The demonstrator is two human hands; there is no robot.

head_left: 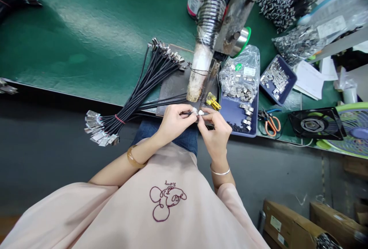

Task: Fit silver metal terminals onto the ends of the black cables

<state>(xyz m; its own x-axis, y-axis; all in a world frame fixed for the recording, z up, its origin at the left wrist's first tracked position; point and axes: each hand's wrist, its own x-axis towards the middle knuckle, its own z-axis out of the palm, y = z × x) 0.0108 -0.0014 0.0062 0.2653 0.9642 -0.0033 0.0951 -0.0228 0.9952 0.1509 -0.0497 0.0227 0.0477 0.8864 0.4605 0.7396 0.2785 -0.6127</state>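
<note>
My left hand [174, 121] is closed in a pinch on the end of a black cable at the bench edge. Finger and thumb of my right hand [216, 127] pinch a small silver metal connector [200, 113] at that cable end. The fingertips nearly meet, so the exact fit of connector and cable is hidden. Left of my hands lies a bundle of black cables [138, 91] with metal plugs at both ends, tied by a red band [119, 119]. A blue tray [233, 111] with metal shells and small black parts sits right of my right hand.
A taped duct hose [211, 18] hangs just above my hands. Beside it are a solder spool [242, 42] and yellow clip [212, 101]. Further right lie a small parts bin [291, 78], orange-handled pliers [272, 125] and a black fan [316, 123]. Cardboard boxes [284, 222] stand on the floor.
</note>
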